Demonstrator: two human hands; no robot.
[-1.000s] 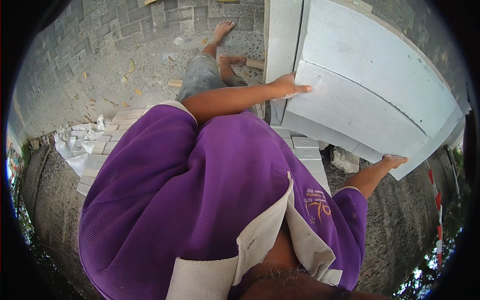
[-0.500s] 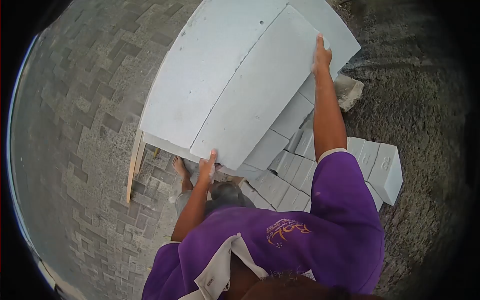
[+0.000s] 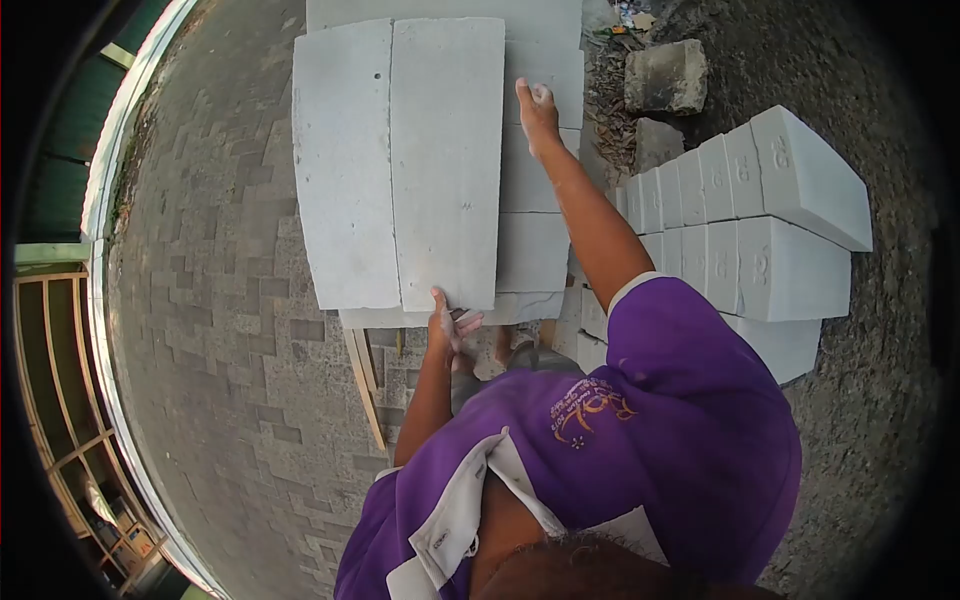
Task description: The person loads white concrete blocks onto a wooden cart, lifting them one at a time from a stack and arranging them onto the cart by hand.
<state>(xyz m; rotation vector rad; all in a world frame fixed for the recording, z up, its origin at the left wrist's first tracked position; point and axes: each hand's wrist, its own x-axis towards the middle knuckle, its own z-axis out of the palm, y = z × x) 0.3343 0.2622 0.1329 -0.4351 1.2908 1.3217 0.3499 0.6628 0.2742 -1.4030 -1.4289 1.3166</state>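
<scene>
Two long pale grey lightweight concrete blocks lie side by side on a stack: a left block [image 3: 345, 170] and a right block [image 3: 447, 165], with a thin seam between them. At the near end of the right block is my left hand [image 3: 452, 325], open, its thumb tip at the edge and its dusty fingers spread just below. My right hand [image 3: 538, 115] hovers past that block's right side, above the lower blocks [image 3: 533, 245]. It holds nothing; its thumb stands apart from the whitened fingers, which are partly curled.
On the right, more blocks with stamped marks stand in stacked rows [image 3: 735, 235]. Rough stone pieces [image 3: 666, 77] and dry leaves lie behind them. Wooden legs [image 3: 365, 390] stick out below the stack on the left. Paving [image 3: 220, 330] stretches left to a pale kerb and a wooden frame.
The right block has turned and now lies straight beside the left one. My right hand has let go of its side and moved off. My left hand's fingers have opened. The view has turned too.
</scene>
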